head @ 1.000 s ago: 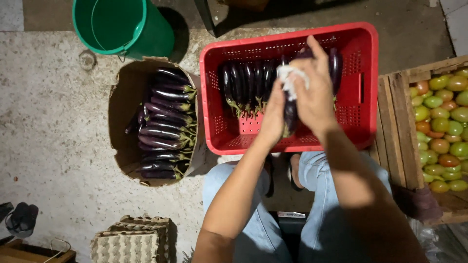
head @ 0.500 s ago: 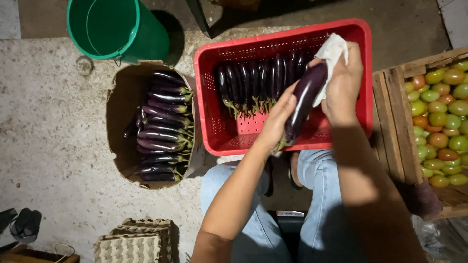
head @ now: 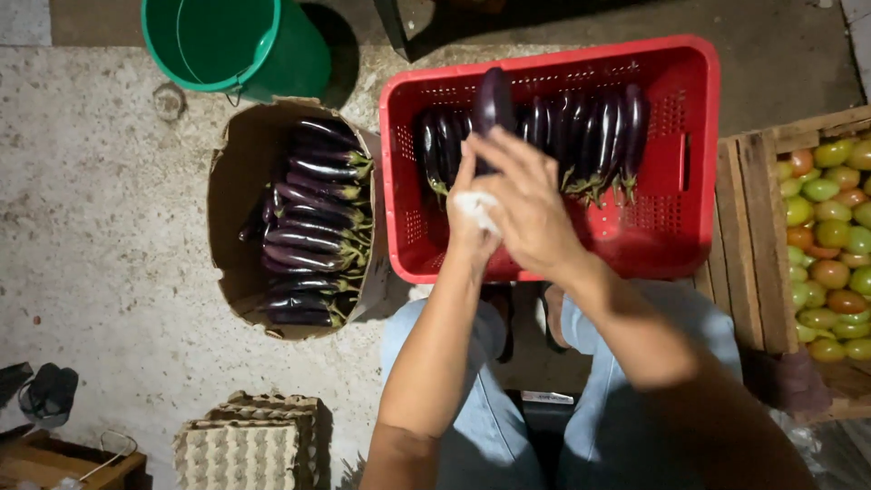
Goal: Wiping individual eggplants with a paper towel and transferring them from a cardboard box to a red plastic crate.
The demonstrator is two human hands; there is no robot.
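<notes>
Swung upright since half a second ago: eggplant [head: 494, 102], then slanting from lower left to upper right across the right hand, now nearly vertical; white cloth [head: 475, 207], then at the upper right above the fingers, now low between the two hands.

Largest to smallest:

Red plastic crate [head: 689, 163], on the concrete floor ahead of the knees, holding a row of dark eggplants laid side by side, stems toward the near wall; placed within arm's reach, apparently as the bin for wiped pieces.

Cardboard box [head: 238, 181], left of the crate, filled with stacked eggplants, green stems pointing right; judged the unwiped supply.

Wooden crate [head: 746, 227], touching the red crate's right side, filled with green and orange tomatoes.

Green bucket [head: 263, 50], beyond the cardboard box.

Egg trays [head: 240, 449], stacked near the lower left.

Right hand [head: 531, 204], fingers spread over the lower part of the held eggplant, pressing toward the left hand; grip closed around the fruit, though exact contact is hidden behind the hand.

Left hand [head: 472, 195], closed on the eggplant's lower part with the cloth bunched against it, apparently to rub the skin while the other hand steadies.

Held eggplant: above the red crate's left half, long axis near vertical in the view, rounded tip up and away, stem end hidden down in the hands.
</notes>
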